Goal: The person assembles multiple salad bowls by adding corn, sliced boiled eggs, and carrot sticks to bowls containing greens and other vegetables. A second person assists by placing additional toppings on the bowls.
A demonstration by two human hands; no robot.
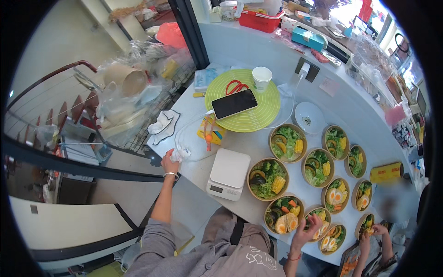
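My left hand [170,161], with a bangle on the wrist, is at the table's left edge, its fingers closed on a crumpled white wad [182,153] that looks like tissue or thin plastic. My right hand [308,232] is raised at the front edge, fingers apart and holding nothing. It hovers between a round brown bowl [284,214] of halved egg, carrot and greens and a partly hidden egg bowl [319,223]. Close to the left stands a white kitchen scale [229,174]. Beside it is a salad bowl [268,179] with corn and squash.
Several more salad bowls [318,167] fill the right side. A co-worker's hands [373,231] touch a bowl at far right. Behind lie a green round mat [270,108], a phone [234,104], red-handled scissors [236,86], a paper cup [262,78], a white plate [309,118] and a cable.
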